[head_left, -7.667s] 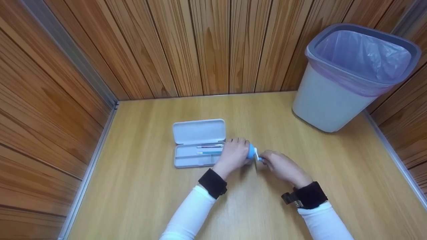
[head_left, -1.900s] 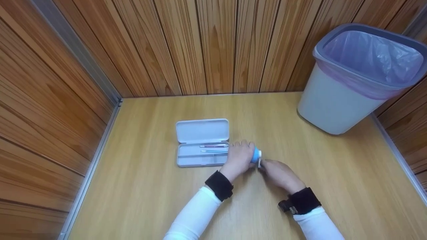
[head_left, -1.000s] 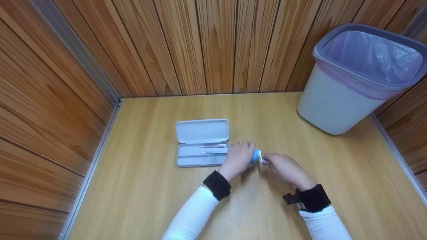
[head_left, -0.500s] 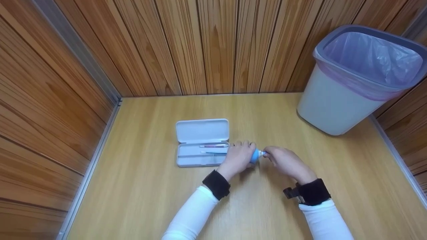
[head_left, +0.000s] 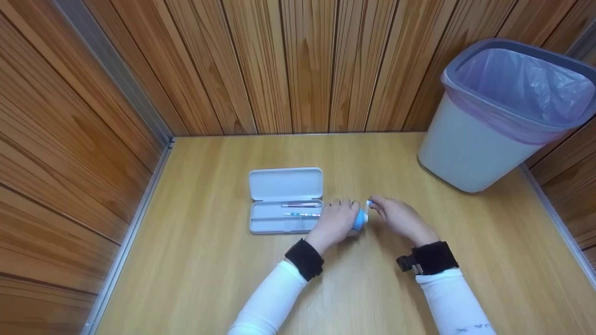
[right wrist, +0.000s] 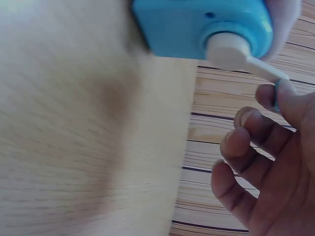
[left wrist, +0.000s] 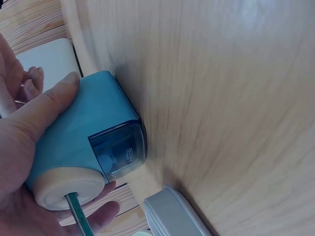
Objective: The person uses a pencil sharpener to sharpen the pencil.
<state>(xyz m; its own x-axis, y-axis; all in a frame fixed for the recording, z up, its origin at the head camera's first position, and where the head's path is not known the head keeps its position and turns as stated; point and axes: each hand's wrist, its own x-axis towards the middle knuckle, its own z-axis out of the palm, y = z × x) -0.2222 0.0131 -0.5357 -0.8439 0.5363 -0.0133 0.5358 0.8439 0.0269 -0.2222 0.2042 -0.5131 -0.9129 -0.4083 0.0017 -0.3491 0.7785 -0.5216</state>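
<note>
A light-blue crank pencil sharpener (left wrist: 74, 130) with a clear dark-blue shavings drawer stands on the table. My left hand (head_left: 336, 218) grips its body from above, thumb along one side in the left wrist view. A pencil (left wrist: 78, 215) sticks out of the sharpener's pale round front; in the head view it extends left over the pencil case. My right hand (head_left: 398, 217) pinches the small blue knob (right wrist: 277, 96) of the white crank handle (right wrist: 263, 70) between thumb and index finger. Its other fingers are loosely curled. The pencil's point is hidden inside the sharpener.
A grey pencil case (head_left: 285, 186) lies with its lid up, left of the sharpener, with a slim pencil-like item (head_left: 301, 204) in it. A white bin (head_left: 479, 139) with a lilac liner stands at the back right. Wood-panelled walls (head_left: 307, 65) enclose the table.
The right hand has carried the crank from pointing down, round to pointing up. The left hand keeps its grip on the sharpener. Coloured markings now show on the pencil, which looked plain pale blue before.
</note>
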